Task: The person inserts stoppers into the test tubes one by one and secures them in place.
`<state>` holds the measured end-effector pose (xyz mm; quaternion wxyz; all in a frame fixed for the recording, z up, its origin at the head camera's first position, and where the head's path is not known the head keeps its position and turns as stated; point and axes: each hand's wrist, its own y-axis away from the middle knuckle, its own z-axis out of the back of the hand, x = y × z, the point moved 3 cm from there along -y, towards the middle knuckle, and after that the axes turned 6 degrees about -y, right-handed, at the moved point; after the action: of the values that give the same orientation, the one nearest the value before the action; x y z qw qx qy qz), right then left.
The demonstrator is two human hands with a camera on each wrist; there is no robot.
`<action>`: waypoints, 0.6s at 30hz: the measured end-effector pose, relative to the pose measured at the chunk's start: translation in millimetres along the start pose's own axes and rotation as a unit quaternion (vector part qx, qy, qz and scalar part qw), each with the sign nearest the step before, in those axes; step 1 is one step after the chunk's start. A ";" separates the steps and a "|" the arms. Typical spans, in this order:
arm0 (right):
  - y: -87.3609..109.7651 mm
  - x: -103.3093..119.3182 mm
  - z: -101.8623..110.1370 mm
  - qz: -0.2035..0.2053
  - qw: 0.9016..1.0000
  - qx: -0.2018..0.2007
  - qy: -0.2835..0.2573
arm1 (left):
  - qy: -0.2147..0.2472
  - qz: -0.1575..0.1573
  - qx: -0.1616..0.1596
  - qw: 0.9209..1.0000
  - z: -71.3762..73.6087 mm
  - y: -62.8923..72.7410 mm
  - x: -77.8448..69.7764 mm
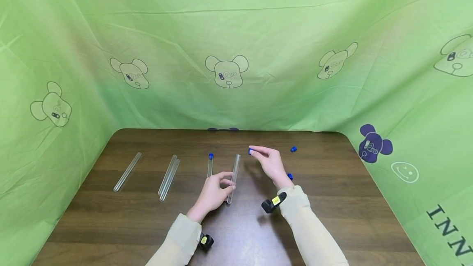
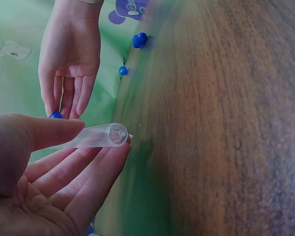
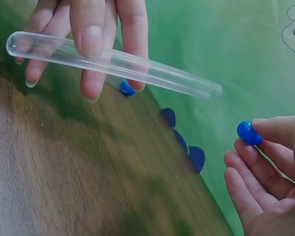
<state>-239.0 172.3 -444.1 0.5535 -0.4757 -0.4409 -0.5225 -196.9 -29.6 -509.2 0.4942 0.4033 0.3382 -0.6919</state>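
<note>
My left hand (image 1: 214,191) pinches a clear test tube (image 1: 235,171) between thumb and fingers, tilted above the table. In the right wrist view this test tube (image 3: 128,66) shows its rounded end at left and its open end pointing toward my right hand (image 3: 270,172). A small blue cap (image 3: 249,132) is pinched between the right thumb and fingertips, a short gap away from the tube's mouth. Seen from the head, the right hand (image 1: 269,163) is held to the right of the tube. A blue-capped test tube (image 1: 210,165) lies just beyond the left hand, partly hidden by it.
Two test tubes (image 1: 169,177) lie side by side on the brown table (image 1: 122,225), with another tube (image 1: 127,172) farther left. Loose blue caps lie at right, one cap (image 1: 293,149) toward the back, another cap (image 1: 290,176) beside the right wrist. Green printed cloth (image 1: 177,102) surrounds the table.
</note>
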 end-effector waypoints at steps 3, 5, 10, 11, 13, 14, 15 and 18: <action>-3.2 -3.0 -2.1 -0.005 1.000 -0.001 -0.004 | 0.002 0.000 0.000 1.000 -0.1 0.0 -0.4; -7.7 -10.3 -3.2 -0.011 1.000 -0.002 -0.007 | 0.003 0.001 0.000 1.000 -0.3 0.3 -0.7; -20.4 -35.2 -4.6 -0.009 1.000 -0.002 -0.018 | -0.001 0.000 0.000 1.000 -0.6 0.7 -1.1; -21.4 -37.3 -5.2 -0.007 1.000 -0.003 -0.019 | -0.001 0.000 0.000 1.000 -0.7 0.6 -1.2; -22.5 -39.3 -6.5 -0.005 1.000 -0.004 -0.020 | 0.000 0.000 0.000 1.000 -0.7 0.7 -1.2; -22.7 -39.4 -7.2 -0.004 1.000 -0.005 -0.021 | 0.001 0.000 0.000 1.000 -0.7 0.8 -1.1; -22.8 -38.8 -8.0 -0.002 1.000 -0.006 -0.023 | 0.000 -0.001 0.000 1.000 -0.7 0.9 -1.1; -22.8 -37.4 -10.7 0.002 1.000 -0.006 -0.027 | 0.000 -0.002 -0.001 1.000 -0.7 1.1 -1.1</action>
<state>-264.3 167.7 -481.1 0.5397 -0.4937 -0.4516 -0.5109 -195.5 -28.9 -508.6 0.4931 0.4018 0.3397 -0.6928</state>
